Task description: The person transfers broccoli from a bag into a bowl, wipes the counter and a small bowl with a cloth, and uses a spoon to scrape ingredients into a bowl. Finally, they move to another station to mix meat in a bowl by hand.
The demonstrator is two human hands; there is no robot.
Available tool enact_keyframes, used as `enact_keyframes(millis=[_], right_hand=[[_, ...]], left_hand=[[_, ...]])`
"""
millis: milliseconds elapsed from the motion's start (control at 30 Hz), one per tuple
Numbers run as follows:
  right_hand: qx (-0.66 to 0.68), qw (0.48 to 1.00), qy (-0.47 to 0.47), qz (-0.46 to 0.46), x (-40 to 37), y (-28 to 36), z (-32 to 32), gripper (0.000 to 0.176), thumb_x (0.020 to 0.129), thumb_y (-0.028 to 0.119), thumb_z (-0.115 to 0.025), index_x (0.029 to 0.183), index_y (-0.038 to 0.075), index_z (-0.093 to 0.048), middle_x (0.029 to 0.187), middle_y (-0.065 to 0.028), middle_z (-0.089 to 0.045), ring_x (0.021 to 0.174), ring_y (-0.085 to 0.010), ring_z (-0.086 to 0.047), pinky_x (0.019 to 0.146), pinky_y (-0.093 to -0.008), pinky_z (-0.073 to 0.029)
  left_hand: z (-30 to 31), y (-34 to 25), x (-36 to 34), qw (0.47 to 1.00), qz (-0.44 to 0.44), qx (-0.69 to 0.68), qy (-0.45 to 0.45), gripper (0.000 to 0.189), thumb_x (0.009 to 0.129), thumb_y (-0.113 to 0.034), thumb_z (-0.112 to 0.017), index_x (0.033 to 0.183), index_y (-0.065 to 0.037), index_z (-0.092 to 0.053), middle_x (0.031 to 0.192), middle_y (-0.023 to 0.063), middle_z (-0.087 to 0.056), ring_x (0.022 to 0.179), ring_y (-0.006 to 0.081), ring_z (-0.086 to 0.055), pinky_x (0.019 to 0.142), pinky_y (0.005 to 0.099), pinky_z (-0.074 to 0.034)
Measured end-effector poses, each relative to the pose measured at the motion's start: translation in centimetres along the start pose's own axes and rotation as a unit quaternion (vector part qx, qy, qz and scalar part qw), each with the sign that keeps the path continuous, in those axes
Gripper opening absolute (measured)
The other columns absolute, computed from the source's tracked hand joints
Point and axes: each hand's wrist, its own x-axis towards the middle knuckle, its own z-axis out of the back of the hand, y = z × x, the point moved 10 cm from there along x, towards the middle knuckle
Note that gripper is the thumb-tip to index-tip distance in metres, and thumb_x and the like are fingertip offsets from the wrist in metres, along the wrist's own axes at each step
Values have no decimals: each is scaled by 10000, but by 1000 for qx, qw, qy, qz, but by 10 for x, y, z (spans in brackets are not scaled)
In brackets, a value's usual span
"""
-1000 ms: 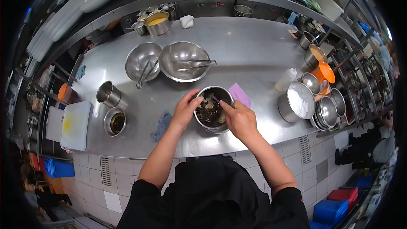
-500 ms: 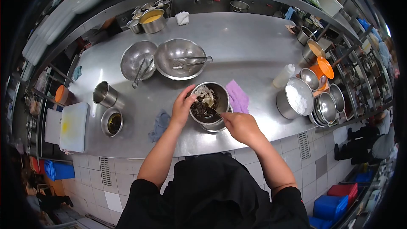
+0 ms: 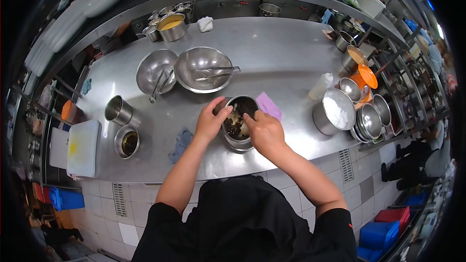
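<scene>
In front of me is a deep metal bowl point(image 3: 246, 101) holding dark, crumbly bits and a pale, creamy mass point(image 3: 236, 122). My left hand point(image 3: 210, 120) grips its left rim, thumb over the edge and fingers round the outside. Closed over the bowl's right side is my right hand point(image 3: 266, 133), index finger pointing down inside. It holds a spoon, which the hand now mostly hides. Another metal rim shows just below the bowl. Beside its right side lies a pink cloth point(image 3: 269, 106), and a blue-grey cloth point(image 3: 181, 145) is left of my forearm.
Two wide metal bowls point(image 3: 203, 51) with tongs point(image 3: 216, 73) stand further back. At left are a metal pot point(image 3: 118, 110), a small bowl of dark liquid point(image 3: 129, 142) and cutting boards point(image 3: 83, 148). A pot of white powder point(image 3: 335, 111) and a squeeze bottle point(image 3: 321, 86) stand right.
My right hand has moved left and up, over the bowl, and now covers the spoon handle. The bowl has shifted slightly, and the pale mass looks more mixed with the dark bits.
</scene>
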Motion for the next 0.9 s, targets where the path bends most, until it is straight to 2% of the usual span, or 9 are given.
enact_keyframes(millis=[100,267,333,400,500,600,667,767,900], right_hand=[[-42,998,56,-2,0,2,-10,294,780,76,-599,1057,56,-694,738,-84,-560,652,-263,-607,574,-366,-492],[3,963,259,-67,-12,-5,-27,204,876,120,-507,975,45,-669,868,-146,-649,793,-309,-665,681,-409,-529],[31,964,256,-69,-16,-9,-27,215,872,125,-514,997,46,-670,866,-147,-650,794,-314,-663,691,-414,-530],[61,963,252,-74,-21,-14,-23,228,868,129,-520,1019,47,-670,864,-149,-651,794,-320,-661,700,-419,-531],[105,978,163,-83,-13,-18,5,249,842,120,-563,1059,56,-667,847,-140,-645,759,-314,-652,682,-417,-527],[102,979,113,-132,-6,-22,16,271,821,85,-602,1084,64,-663,852,-133,-658,796,-301,-652,680,-388,-525],[99,986,51,-124,-3,-22,17,256,799,77,-616,1048,53,-672,812,-123,-630,711,-302,-638,622,-413,-513],[121,988,50,-81,-15,-9,7,250,798,80,-615,1039,50,-675,790,-119,-625,706,-299,-640,619,-412,-515],[97,985,114,-87,-20,-7,6,243,799,84,-615,1031,48,-679,794,-119,-633,703,-297,-643,624,-406,-519]], left_hand=[[4,-24,-7,996,-16,89,-14,579,788,-440,-697,1245,-100,-596,1157,173,-574,1086,289,-563,942,360,-437],[4,-5,1,999,-44,10,-8,547,809,-409,-685,1257,-110,-590,1151,147,-564,1081,258,-555,933,348,-440],[5,0,1,998,-57,-34,0,543,818,-390,-679,1267,-98,-582,1172,138,-565,1093,239,-551,933,343,-440],[4,-4,-3,984,-30,-173,28,543,834,-307,-645,1309,-65,-536,1237,114,-555,1129,200,-532,962,322,-418],[7,5,2,960,-41,-271,47,564,826,-240,-609,1339,-37,-491,1286,97,-538,1171,182,-509,1003,309,-383],[4,5,-2,957,-33,-279,71,583,802,-166,-564,1360,-30,-464,1285,99,-538,1187,186,-497,1028,304,-358],[-2,3,-4,957,-35,-275,91,587,796,-152,-553,1362,-26,-461,1292,101,-534,1192,188,-493,1028,305,-359],[-9,7,-8,956,-37,-276,96,604,782,-116,-523,1372,-13,-445,1306,110,-528,1196,193,-493,1026,298,-359],[-19,40,-11,956,68,-272,84,491,870,-163,-517,1332,0,-488,1233,103,-589,1140,193,-538,992,292,-390]])
